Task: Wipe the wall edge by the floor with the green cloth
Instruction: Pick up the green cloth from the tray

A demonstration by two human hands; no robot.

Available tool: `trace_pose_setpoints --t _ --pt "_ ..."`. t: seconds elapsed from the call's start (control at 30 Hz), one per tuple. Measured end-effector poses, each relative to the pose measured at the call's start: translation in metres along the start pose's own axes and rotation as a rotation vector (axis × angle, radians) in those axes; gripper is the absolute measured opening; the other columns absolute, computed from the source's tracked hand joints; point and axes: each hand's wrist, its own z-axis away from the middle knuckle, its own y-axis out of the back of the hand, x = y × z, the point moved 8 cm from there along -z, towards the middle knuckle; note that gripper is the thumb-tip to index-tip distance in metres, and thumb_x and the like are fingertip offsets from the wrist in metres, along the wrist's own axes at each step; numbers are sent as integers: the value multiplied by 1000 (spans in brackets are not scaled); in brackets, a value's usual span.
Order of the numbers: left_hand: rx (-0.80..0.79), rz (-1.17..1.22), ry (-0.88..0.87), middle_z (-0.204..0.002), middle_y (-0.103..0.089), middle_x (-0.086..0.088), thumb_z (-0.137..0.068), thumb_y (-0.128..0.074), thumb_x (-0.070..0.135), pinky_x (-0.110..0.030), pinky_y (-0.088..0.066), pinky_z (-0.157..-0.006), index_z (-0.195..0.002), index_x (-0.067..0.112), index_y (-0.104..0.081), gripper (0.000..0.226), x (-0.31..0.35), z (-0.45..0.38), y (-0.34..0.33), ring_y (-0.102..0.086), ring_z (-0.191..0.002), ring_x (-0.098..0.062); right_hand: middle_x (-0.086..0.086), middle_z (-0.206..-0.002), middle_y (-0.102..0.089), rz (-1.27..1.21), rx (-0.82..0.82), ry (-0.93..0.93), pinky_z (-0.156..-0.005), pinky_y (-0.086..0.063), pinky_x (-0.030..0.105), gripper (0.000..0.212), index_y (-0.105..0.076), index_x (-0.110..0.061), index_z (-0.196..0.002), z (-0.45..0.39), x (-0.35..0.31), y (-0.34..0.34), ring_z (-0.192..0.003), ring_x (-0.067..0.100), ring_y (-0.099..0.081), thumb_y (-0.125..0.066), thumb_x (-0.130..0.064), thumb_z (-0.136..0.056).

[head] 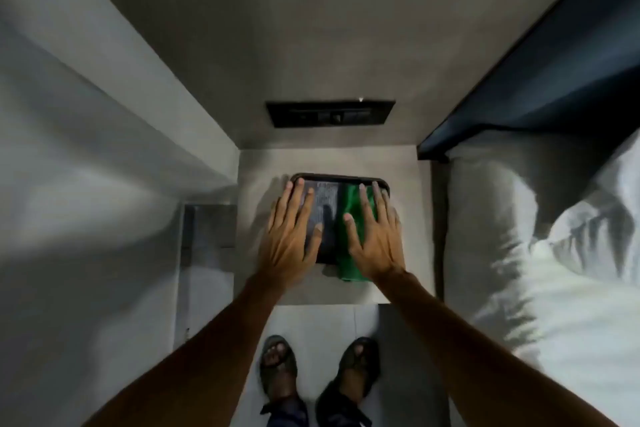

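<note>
Green cloth [353, 246]: lay folded on the right half of a black tray [341, 179] on the bedside ledge [256, 166], its near end spilling over the tray's 6 o'clock rim.
Right hand [375, 239]: flat on the cloth, fingers spread, not clamped.
Left hand [291, 239]: flat and spread at the cloth's 9 o'clock, on the tray.
Handling (judged): soft, light, limp; should bunch easily.
Hold: pinch the overhanging end.

Both hands lie flat, fingers spread, over a dark tray [380, 181] on the counter [408, 204]: left hand [290, 236] on the tray, right hand [375, 239] on the green cloth [346, 262]
</note>
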Motion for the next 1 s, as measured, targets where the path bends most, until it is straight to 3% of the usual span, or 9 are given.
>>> trace_pose_setpoints --t 0.1,0.23,0.43,0.6,0.8,0.87,0.93,1.0 --pt "-50 -29 -6 -182 -21 -19 -113 -44 30 -49 -13 -141 -170 4 -33 63 -17 -10 -49 -15 -172 -36 8 -185 -2 1 -28 -41 -139 -10 56 74 -10 -23 -174 -21 27 -45 -171 29 -2 -29 -54 -110" --pt "-163 -78 -34 -184 -18 -16 -116 -26 32 -48 -16 -141 -173 6 -25 63 -37 -15 -106 -15 -172 -32 11 -184 6 146 10 3 -139 -6 57 69 -5 -21 -174 -25 44 -88 -169 31 11 -29 -46 -115" --pt "-58 -173 -65 -184 -21 -15 -115 -33 27 -50 -22 -140 -173 6 -23 62 -48 -11 -131 -19 -172 -27 11 -185 4 242 147 35 -138 -2 52 74 -1 -23 -174 -30 53 -103 -170 34 8 -25 -59 -114" --pt "-59 -194 -64 -185 -18 -14 -114 -31 28 -50 -22 -140 -174 7 -18 65 -50 -10 -134 -17 -172 -26 9 -185 1 216 165 38 -139 -4 52 64 -8 -21 -174 -31 51 -104 -171 32 8 -28 -44 -118" --pt "-99 -190 -51 -185 -15 -13 -115 -29 30 -49 -21 -140 -175 7 -17 65 -50 -8 -134 -15 -172 -25 1 -180 -27 -197 236 -27 -140 -9 48 49 -38 -16 -167 -29 55 -86 -171 21 -9 -40 -21 -118" --pt "-119 -165 -59 -185 -17 -14 -116 -30 30 -51 -22 -139 -174 6 -19 64 -47 -9 -132 -18 -172 -26 -1 -174 -39 -417 237 -77 -138 -21 41 46 -44 -16 -164 -25 58 -76 -167 20 -25 -40 -21 -118" --pt "-115 -113 -93 -183 -23 -15 -115 -33 27 -53 -25 -138 -172 4 -25 62 -40 -14 -124 -21 -171 -27 1 -154 -62 -690 243 -210 -121 -47 31 43 -50 -16 -159 -20 65 -66 -145 11 -58 -41 -27 -118" --pt "-100 -76 -142 -182 -26 -15 -113 -36 22 -54 -22 -139 -171 2 -28 62 -36 -16 -112 -21 -171 -27 5 -123 -74 -1022 251 -380 -99 -58 34 39 -59 -9 -148 -18 76 -60 -109 12 -71 -43 -29 -118"
